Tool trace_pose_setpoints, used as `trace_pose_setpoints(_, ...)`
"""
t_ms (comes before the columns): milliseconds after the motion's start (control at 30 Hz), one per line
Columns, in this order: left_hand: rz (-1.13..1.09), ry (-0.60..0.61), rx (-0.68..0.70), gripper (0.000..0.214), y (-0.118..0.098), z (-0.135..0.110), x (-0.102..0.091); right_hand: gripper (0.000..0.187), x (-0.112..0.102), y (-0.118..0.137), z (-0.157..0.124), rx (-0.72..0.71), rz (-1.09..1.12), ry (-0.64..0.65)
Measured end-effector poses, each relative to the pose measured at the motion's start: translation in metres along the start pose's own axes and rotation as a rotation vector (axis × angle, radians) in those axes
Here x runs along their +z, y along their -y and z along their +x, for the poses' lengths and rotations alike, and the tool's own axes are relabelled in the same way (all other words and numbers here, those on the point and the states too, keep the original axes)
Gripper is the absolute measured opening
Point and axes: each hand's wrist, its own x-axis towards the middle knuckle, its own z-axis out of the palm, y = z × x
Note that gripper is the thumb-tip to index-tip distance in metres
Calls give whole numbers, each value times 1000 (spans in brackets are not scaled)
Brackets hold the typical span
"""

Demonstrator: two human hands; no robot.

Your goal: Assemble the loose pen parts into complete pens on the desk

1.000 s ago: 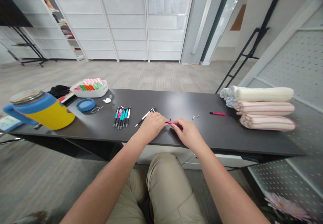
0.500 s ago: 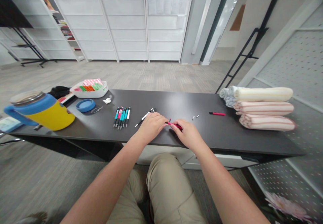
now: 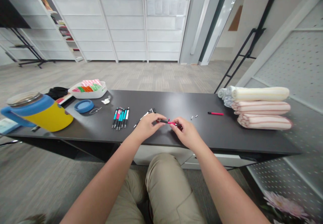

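The left hand (image 3: pixel 147 127) and right hand (image 3: pixel 187 132) grip one pink-and-black pen (image 3: pixel 169 122), its right end hidden; the row of pens (image 3: pixel 120 117) bunches too tightly to count

Held pink-and-black pen (image 3: pixel 168 123): pink barrel, dark end. Loose pink pen (image 3: pixel 215 113) with a black tip. Pen row (image 3: pixel 120 117): mostly teal, pink, black and white. Tumbler (image 3: pixel 57 118): yellow body, bright blue top band and handle. Blue round lid (image 3: pixel 84 106). White tray (image 3: pixel 88 95) holding pink, orange and green packs. Table (image 3: pixel 212 133) dark charcoal. Top rolled towel (image 3: pixel 259 94) cream; two lower rolled towels (image 3: pixel 262 108) cream with pink-red stripes. White pegboard (image 3: pixel 295 59) with a dotted hole pattern. Khaki shorts (image 3: pixel 168 190).
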Motion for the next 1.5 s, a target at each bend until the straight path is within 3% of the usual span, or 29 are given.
trace_pose_setpoints(100,-203,-17,-167,24,0,2,-2,27,-3,1,0,37,47,37)
trace_pose_setpoints(233,-514,-34,-354,31,-5,11,7,41,-7,2,2,-21,96,78)
trace_pose_setpoints(400,-730,-178,-384,31,-15,24,28,32,-6,-3,3,37,179,3)
trace_pose_setpoints(600,-774,-186,-388,32,-15,28,39,29,0,-10,3,114,217,-39)
trace_pose_setpoints(867,-825,-114,-368,34,-15,20,36,39,-3,-4,4,33,97,0)
trace_pose_setpoints(1067,-806,-87,-347,33,-16,18,34,25,-1,-5,2,63,173,-32)
trace_pose_setpoints(1500,-809,-96,-348,32,-16,18,34,29,-1,-5,3,48,122,-25)
